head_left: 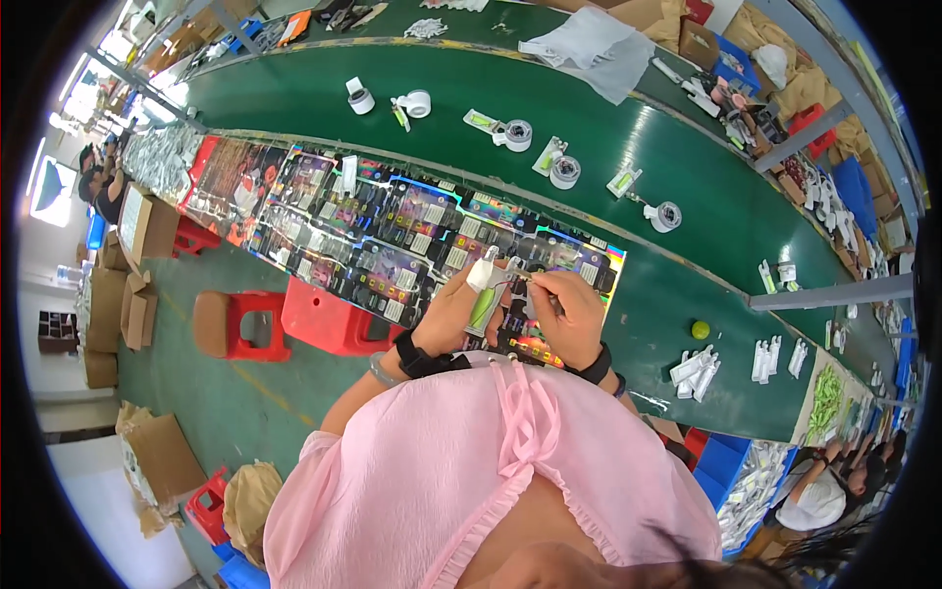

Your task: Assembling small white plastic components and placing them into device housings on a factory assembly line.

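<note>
Left hand (453, 312): clenched about a green-and-white level (483, 294), held upright in front of the chest; thumb and fingers wrapped round its lower half; black wristband below.
Right hand (567, 316): grip pinched on a thin metal part (517, 282) that reaches to the top of the level; whether that part is a tool or a piece being fitted cannot be told.
Level: off the bench, between both hands, above the near edge of the bench (648, 324).
Cards (392, 226): a long row of glossy printed packaging cards lies flat along the near side of the bench, just beyond the hands.
Belt (549, 98): green, well beyond the cards; small white rolls (517, 134) and green-and-white pieces stand on it in a spaced line.
White parts (695, 371): a loose heap on the bench to the right, near a small green ball (700, 330).
Stools (294, 319): red plastic, on the floor to the left.
Progress: judged mid-way on this one piece; it is in hand and being worked at its top; not yet set down; many cards look unfilled and the heap of parts remains.
</note>
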A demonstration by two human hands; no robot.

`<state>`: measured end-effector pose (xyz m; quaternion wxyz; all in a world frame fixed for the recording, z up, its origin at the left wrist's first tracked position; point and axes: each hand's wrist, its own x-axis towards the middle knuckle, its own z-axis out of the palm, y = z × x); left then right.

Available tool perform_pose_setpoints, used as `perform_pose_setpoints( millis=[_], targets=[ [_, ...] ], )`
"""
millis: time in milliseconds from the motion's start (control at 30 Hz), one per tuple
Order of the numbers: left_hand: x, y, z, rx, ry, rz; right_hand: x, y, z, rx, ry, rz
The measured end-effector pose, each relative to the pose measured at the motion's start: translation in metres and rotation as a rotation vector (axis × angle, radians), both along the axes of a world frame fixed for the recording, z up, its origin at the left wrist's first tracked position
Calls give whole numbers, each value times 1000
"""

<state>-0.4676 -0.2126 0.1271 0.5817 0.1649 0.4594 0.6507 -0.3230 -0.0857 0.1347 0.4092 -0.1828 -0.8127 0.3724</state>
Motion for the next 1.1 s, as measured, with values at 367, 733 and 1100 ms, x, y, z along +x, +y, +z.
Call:
perform_pose_setpoints(
  millis=[367,733,1100],
  targets=[
    [-80,5,14,133,50,-295,-59,-41,10,132,47,-260],
    [-171,-25,32,260,218,-467,-145,-81,19,249,84,-261],
    [-177,-22,41,301,324,-430,-160,-65,29,276,128,-192]
  ],
)
